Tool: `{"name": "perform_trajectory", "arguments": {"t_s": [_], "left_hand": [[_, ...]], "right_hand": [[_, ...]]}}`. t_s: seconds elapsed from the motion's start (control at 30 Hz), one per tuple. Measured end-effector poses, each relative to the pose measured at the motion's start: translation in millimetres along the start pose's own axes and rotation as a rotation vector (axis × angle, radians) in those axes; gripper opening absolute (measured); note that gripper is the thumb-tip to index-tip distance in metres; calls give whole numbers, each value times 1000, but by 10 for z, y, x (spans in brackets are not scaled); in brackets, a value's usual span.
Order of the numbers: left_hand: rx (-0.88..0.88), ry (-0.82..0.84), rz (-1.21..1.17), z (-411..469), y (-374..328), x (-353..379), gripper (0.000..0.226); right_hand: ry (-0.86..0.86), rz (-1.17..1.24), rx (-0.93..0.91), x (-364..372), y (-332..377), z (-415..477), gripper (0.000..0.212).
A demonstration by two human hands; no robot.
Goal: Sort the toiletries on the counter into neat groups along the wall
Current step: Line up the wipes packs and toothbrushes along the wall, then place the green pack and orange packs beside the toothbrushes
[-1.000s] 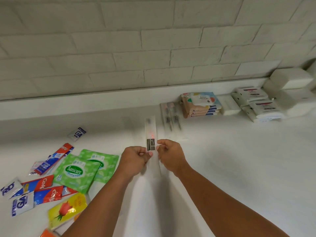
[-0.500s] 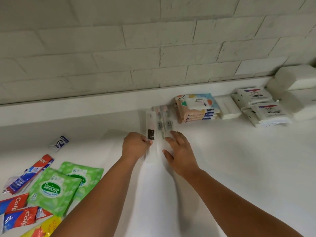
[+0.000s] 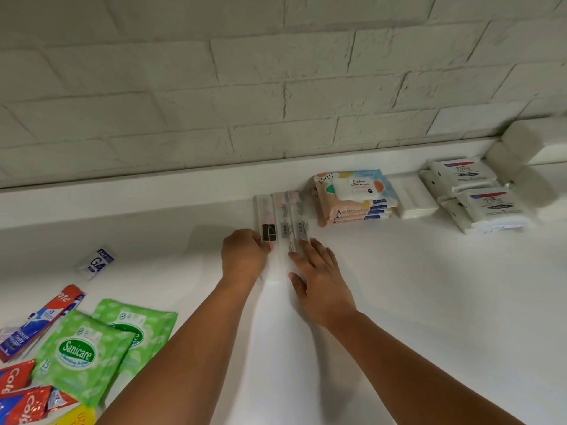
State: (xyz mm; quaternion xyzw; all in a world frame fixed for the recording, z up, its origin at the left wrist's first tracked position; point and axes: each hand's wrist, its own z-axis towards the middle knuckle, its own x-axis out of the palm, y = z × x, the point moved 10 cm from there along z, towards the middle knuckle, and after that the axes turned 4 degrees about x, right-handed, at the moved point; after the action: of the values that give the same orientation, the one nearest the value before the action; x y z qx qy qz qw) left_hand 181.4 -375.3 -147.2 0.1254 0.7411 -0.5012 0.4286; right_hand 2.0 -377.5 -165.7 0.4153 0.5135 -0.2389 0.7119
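Left hand (image 3: pixel 245 256) pinches the toothbrush packet (image 3: pixel 266 216), centre of frame, by its lower end; it is probably light and slippery. Right hand (image 3: pixel 319 280) lies spread flat.

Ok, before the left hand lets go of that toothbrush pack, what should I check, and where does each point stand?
1. Left hand grips the leftmost toothbrush pack: ok.
2. It lies parallel beside the other two toothbrush packs: ok.
3. Right hand rests flat on their near ends, steadying them: ok.
4. Pack's far end reaches the wall ledge: cannot tell.
5. Sanicare wipes and Colgate sachets grouped along the wall: not ok, loose at the near left of the counter.
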Motion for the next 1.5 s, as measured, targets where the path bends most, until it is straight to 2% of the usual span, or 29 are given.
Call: {"name": "perform_trajectory", "arguments": {"t_s": [0.23, 0.33, 0.43, 0.5, 0.57, 0.9, 1.13, 1.3, 1.4, 1.5], "left_hand": [[3, 6, -3, 16, -50, 32, 18], [17, 0, 17, -3, -69, 22, 28], [40, -13, 4, -55, -77, -48, 22], [59, -21, 8, -126, -55, -128, 39], [92, -25, 6, -202, -48, -206, 44], [239, -144, -45, -837, 221, -1005, 28], [220, -149, -59, -1196, 804, -1626, 24], [202, -128, 18, -1325, 1319, -1996, 26], [148, -51, 148, -1317, 1721, -2145, 35], [115, 51, 234, -1283, 2065, -2202, 59]], "right_hand": [[3, 9, 4, -9, 6, 1, 47], [3, 21, 7, -23, 6, -1, 48], [-26, 74, 15, -97, 26, -2, 48], [-73, 105, 20, -176, 59, -26, 46], [-109, 130, 52, -237, 83, -61, 45], [-239, 362, -65, -483, 1180, -279, 26], [-116, 502, 38, -274, 2001, -410, 26], [17, 471, 102, 1, 2500, -493, 30], [79, 415, 156, 199, 2772, -562, 32], [104, 344, 237, 346, 2929, -616, 29]]}}
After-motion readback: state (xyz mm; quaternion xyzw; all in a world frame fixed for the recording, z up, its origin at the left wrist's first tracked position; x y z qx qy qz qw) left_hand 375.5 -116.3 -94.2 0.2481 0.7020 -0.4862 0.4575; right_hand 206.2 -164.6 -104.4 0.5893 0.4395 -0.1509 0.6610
